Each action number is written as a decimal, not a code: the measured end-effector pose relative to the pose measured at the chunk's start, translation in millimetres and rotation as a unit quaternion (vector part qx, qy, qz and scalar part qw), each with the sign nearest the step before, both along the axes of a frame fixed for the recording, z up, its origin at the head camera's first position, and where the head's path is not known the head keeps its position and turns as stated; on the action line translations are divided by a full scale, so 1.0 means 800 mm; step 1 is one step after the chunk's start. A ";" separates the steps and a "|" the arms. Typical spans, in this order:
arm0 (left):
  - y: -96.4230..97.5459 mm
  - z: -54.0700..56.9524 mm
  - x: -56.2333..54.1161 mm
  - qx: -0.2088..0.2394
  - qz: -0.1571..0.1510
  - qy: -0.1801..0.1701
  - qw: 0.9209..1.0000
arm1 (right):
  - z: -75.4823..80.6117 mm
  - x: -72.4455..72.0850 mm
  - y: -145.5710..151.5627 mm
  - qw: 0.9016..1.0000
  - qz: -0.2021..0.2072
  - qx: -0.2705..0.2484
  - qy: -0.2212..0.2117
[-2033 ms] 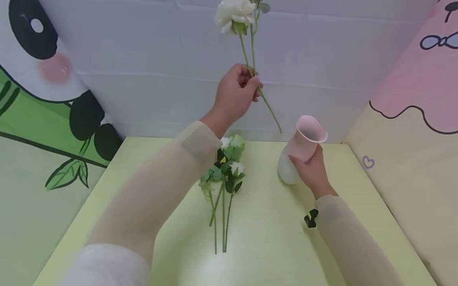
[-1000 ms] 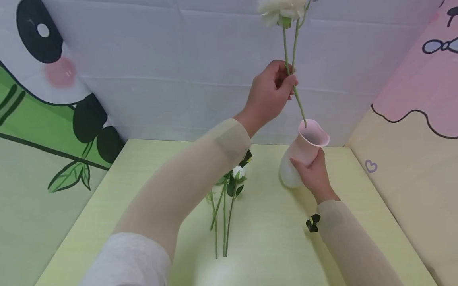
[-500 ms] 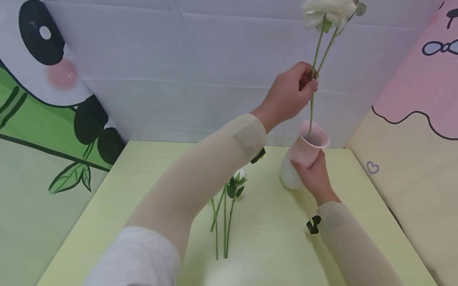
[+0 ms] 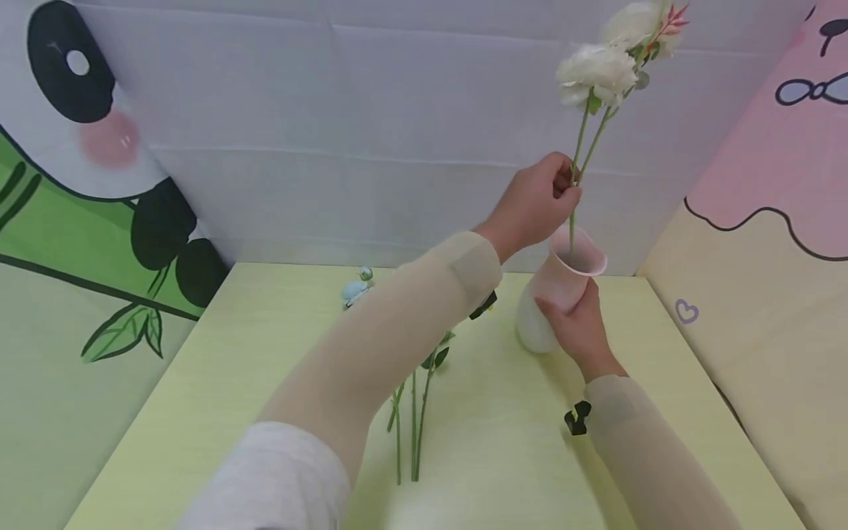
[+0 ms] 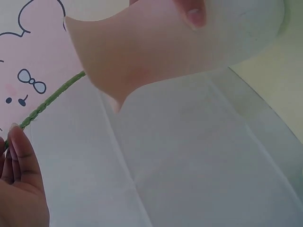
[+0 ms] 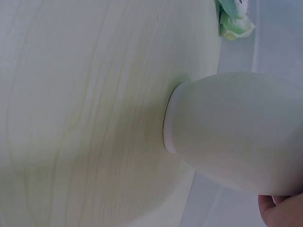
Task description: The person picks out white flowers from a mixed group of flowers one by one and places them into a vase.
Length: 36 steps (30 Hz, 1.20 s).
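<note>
In the head view, my left hand (image 4: 538, 202) pinches the green stems of white flowers (image 4: 596, 73), which have a reddish sprig at the top. Below the fingers, the stem end dips into the mouth of a pink and white vase (image 4: 559, 280); its tip is hidden inside. My right hand (image 4: 583, 331) grips the vase from its right side. From the left wrist, the stem (image 5: 52, 98) runs from my left hand (image 5: 23, 179) behind the rim of the vase (image 5: 132, 52). The right wrist view shows the vase's base at the tabletop (image 6: 94, 118).
More cut flowers lie on the table, their stems (image 4: 414, 434) toward me and most of their heads behind my left forearm. A pale blue bloom (image 4: 354, 291) shows left of that arm. A fabric backdrop (image 4: 298, 184) hangs behind the table, with printed panels at both sides.
My left hand has carried the white flowers rightward to the vase, then lowered them so the stem end enters its mouth. My right hand and the vase stay nearly in place.
</note>
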<state>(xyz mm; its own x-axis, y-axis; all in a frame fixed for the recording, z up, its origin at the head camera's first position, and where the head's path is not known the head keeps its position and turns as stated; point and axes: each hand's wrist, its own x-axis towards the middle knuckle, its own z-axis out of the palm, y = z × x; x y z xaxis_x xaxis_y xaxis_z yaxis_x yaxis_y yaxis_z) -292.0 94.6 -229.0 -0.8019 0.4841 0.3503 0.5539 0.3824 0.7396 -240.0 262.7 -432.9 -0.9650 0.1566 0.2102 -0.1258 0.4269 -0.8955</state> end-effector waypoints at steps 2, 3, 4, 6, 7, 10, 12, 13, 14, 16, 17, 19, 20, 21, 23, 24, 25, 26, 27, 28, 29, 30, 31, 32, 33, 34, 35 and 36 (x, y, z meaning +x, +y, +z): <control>0.001 -0.009 -0.003 0.002 0.002 -0.001 1.000 | -0.001 0.000 0.000 1.000 0.003 -0.002 0.006; 0.001 -0.013 -0.005 0.002 0.004 -0.001 1.000 | -0.001 -0.001 0.000 1.000 0.003 -0.003 0.010; 0.001 -0.017 -0.006 0.002 0.006 -0.001 1.000 | -0.002 -0.001 0.001 1.000 0.004 -0.003 0.013; 0.002 -0.024 -0.008 0.001 0.006 0.000 1.000 | -0.002 -0.002 0.001 1.000 0.002 -0.004 0.017; 0.002 -0.027 -0.009 0.000 0.006 0.000 1.000 | -0.003 -0.002 0.001 1.000 0.000 -0.004 0.017; 0.004 -0.036 -0.011 -0.001 0.004 0.005 1.000 | -0.004 -0.001 0.001 1.000 -0.008 -0.002 0.017; 0.005 -0.040 -0.012 -0.003 0.005 0.002 1.000 | -0.004 -0.002 0.002 1.000 -0.010 0.001 0.017; 0.006 -0.041 -0.012 -0.006 0.007 0.002 1.000 | -0.004 -0.002 0.002 1.000 -0.011 0.003 0.017; 0.007 -0.043 -0.012 -0.008 0.009 0.000 1.000 | -0.004 -0.002 0.002 1.000 -0.011 0.003 0.017; 0.009 -0.046 -0.013 -0.013 0.012 -0.007 1.000 | -0.005 -0.003 0.003 1.000 -0.011 0.005 0.015; 0.010 -0.047 -0.013 -0.016 0.014 -0.008 1.000 | -0.005 -0.003 0.003 1.000 -0.012 0.005 0.014; 0.011 -0.049 -0.012 -0.021 0.017 -0.010 1.000 | -0.006 -0.003 0.003 1.000 -0.012 0.006 0.011; 0.011 -0.050 -0.012 -0.023 0.018 -0.012 1.000 | -0.006 -0.004 0.003 1.000 -0.013 0.006 0.010; 0.011 -0.051 -0.012 -0.025 0.018 -0.013 0.999 | -0.007 -0.004 0.004 1.000 -0.012 0.007 0.009; 0.010 -0.052 -0.011 -0.030 0.021 -0.011 0.999 | -0.007 -0.005 0.004 1.000 -0.011 0.007 0.009; 0.010 -0.053 -0.011 -0.033 0.023 -0.010 0.999 | -0.007 -0.005 0.004 1.000 -0.010 0.007 0.010; 0.009 -0.053 -0.011 -0.036 0.024 -0.006 0.999 | -0.008 -0.006 0.004 1.000 -0.009 0.006 0.010; 0.009 -0.054 -0.011 -0.038 0.025 -0.004 0.999 | -0.008 -0.006 0.004 1.000 -0.009 0.005 0.011; 0.009 -0.055 -0.011 -0.041 0.027 -0.002 0.999 | -0.008 -0.006 0.004 1.000 -0.008 0.004 0.012; 0.009 -0.056 -0.011 -0.045 0.029 0.001 0.999 | -0.008 -0.006 0.004 1.000 -0.008 0.004 0.012; 0.009 -0.057 -0.012 -0.050 0.031 0.005 0.998 | -0.008 -0.006 0.005 1.000 -0.008 0.003 0.013; 0.010 -0.058 -0.012 -0.052 0.034 0.006 0.998 | -0.008 -0.006 0.005 1.000 -0.008 0.003 0.014; 0.010 -0.060 -0.012 -0.056 0.036 0.007 0.998 | -0.007 -0.005 0.005 1.000 -0.008 0.003 0.013; 0.011 -0.061 -0.013 -0.060 0.039 0.005 0.997 | -0.007 -0.006 0.005 1.000 -0.009 0.004 0.013; 0.012 -0.063 -0.013 -0.065 0.041 0.006 0.997 | -0.007 -0.006 0.005 1.000 -0.009 0.004 0.013; 0.013 -0.064 -0.013 -0.070 0.045 0.006 0.997 | -0.008 -0.006 0.005 1.000 -0.010 0.004 0.013; 0.014 -0.065 -0.013 -0.074 0.048 0.005 0.996 | -0.008 -0.006 0.005 1.000 -0.010 0.004 0.013; 0.015 -0.066 -0.013 -0.078 0.051 0.004 0.996 | -0.008 -0.006 0.005 1.000 -0.010 0.004 0.013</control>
<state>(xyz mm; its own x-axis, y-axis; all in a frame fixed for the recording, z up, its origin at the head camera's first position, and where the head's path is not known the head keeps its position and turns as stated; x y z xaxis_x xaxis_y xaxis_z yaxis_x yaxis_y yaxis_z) -302.6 106.6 -282.1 -0.8473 0.4484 0.2848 0.5121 0.5469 0.6623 -244.9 267.1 -438.9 -0.9555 0.1746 0.2376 -0.1408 0.4377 -0.8881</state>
